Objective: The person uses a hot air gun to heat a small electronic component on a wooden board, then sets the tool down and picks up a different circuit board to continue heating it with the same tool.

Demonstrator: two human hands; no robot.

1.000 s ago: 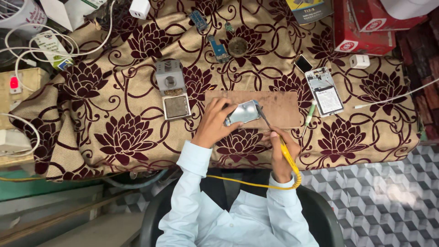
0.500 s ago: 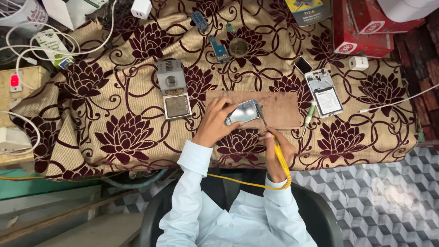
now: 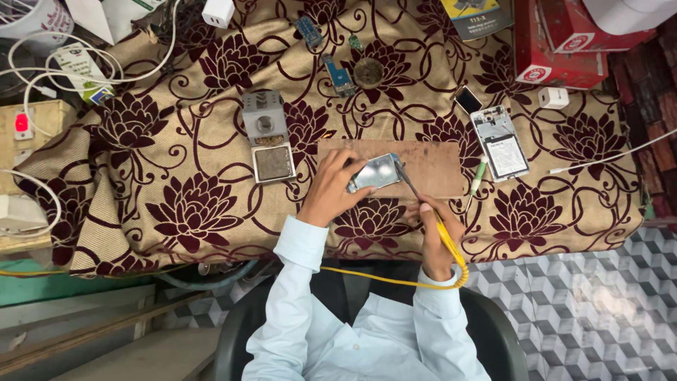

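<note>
My left hand [image 3: 331, 187] holds a shiny metal phone part [image 3: 376, 172] tilted up over a brown wooden board [image 3: 430, 159]. My right hand [image 3: 431, 229] grips a yellow-handled soldering iron [image 3: 443, 236], and its dark tip touches the right end of the metal part. A yellow cord runs from the iron back around my wrist and across my lap. Both sleeves are light blue.
A grey soldering stand with a sponge tray [image 3: 266, 135] sits left of the board. An opened phone [image 3: 499, 142] and a green-tipped tool [image 3: 477, 176] lie to the right. Small circuit boards [image 3: 340, 74], red boxes [image 3: 557, 39], white cables [image 3: 67, 60] and a switch box [image 3: 25, 127] ring the flowered cloth.
My right hand has shifted slightly toward me and the iron's tip now rests on the metal part's right end. My left hand keeps holding the part in nearly the same place.
</note>
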